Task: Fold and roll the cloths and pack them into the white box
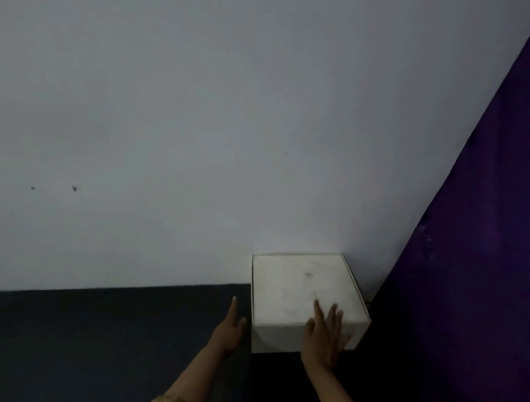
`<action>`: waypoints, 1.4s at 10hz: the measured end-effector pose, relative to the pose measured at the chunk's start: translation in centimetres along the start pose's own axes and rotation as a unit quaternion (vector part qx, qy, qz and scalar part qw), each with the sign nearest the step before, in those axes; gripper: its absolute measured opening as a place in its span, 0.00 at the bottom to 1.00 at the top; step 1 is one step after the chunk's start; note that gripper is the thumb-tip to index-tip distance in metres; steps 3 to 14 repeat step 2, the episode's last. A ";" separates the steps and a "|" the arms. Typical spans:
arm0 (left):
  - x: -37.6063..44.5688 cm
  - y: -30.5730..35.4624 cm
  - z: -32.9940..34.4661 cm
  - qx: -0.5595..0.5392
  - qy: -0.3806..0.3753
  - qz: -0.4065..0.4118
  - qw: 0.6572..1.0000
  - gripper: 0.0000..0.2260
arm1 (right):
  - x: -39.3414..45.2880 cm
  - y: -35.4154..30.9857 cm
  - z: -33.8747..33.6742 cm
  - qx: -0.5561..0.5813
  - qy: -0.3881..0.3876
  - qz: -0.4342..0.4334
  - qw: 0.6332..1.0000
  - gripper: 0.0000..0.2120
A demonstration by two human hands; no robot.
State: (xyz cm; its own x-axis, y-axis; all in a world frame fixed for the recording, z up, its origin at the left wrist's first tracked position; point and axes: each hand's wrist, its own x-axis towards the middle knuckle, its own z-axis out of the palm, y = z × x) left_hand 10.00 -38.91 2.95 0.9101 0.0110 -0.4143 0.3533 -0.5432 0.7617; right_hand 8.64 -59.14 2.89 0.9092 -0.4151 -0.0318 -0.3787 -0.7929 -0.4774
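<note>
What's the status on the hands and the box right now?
Left hand open beside white box. Right hand open, flat on its closed lid. No cloths in view; nothing blocking.

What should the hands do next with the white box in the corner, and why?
Probably lift the lid. The white box sits closed on the dark surface against the wall, so nothing can go in yet. The right hand already lies flat with straight fingers over its near edge, and the left hand is open beside its left side. No cloths are in view.
</note>
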 end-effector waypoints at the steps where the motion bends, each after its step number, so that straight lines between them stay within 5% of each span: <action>1: -1.1 -1.1 -3.7 0.008 0.023 -0.007 1.000 0.31 | -2.1 -3.4 0.8 0.007 -0.039 -0.022 0.999 0.23; 2: -1.8 -1.9 -7.7 0.023 0.086 0.011 0.996 0.31 | -3.4 -7.2 0.8 0.012 -0.084 -0.076 0.993 0.24; 14: -1.8 -1.9 -7.7 0.023 0.086 0.011 0.996 0.31 | -3.4 -7.2 0.8 0.012 -0.084 -0.076 0.993 0.24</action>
